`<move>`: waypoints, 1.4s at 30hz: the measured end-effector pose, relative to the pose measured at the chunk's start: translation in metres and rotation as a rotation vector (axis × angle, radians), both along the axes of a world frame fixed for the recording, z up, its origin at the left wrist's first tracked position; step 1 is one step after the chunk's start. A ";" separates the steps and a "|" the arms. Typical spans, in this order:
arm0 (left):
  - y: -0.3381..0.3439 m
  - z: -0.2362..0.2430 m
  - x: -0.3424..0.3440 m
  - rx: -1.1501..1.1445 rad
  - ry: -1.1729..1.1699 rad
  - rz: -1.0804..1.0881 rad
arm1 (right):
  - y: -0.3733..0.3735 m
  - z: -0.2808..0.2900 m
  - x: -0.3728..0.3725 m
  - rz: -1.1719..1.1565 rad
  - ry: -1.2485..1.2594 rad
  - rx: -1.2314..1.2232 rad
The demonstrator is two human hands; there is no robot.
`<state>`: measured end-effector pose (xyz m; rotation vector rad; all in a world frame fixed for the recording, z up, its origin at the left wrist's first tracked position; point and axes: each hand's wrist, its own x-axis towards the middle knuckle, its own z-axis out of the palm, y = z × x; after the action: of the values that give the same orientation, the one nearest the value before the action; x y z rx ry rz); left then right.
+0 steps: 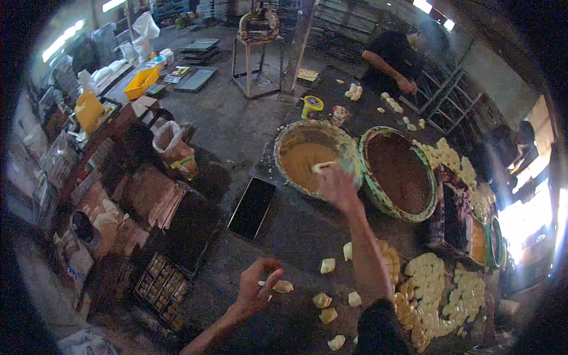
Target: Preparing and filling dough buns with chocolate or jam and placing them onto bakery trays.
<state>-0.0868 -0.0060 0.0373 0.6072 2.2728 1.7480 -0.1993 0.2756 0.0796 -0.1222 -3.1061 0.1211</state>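
My right hand reaches over the near right side of a wide bowl of tan paste. Its fingers are closed on a small pale thing, whose kind is too blurred to make out. Lower down, my left hand is above the dark table, its fingers curled around a small piece of pale dough that shows at the fingertips. Several dough pieces lie loose on the table to its right. Beside the tan bowl stands a green-rimmed tub of dark brown filling.
A phone lies left of the bowls. Flattened dough pieces crowd the right side. A yellow-lidded tub stands behind the bowls. Across the table a co-worker bends near more dough. A sectioned tray sits low at left.
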 end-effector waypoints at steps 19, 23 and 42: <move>0.019 0.030 0.027 0.587 -0.653 -0.335 | -0.083 0.020 0.215 -0.573 -0.071 -1.822; -0.008 0.034 0.036 0.792 -0.868 -0.371 | -0.163 0.041 0.256 -0.420 0.286 -1.000; -0.236 0.145 0.023 0.268 -0.168 -0.444 | -0.371 0.136 0.262 0.234 0.266 -0.334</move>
<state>-0.0640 -0.2423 0.1825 0.8959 1.6471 1.8001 0.0627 -0.0951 0.2153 0.2317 -2.7949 0.6076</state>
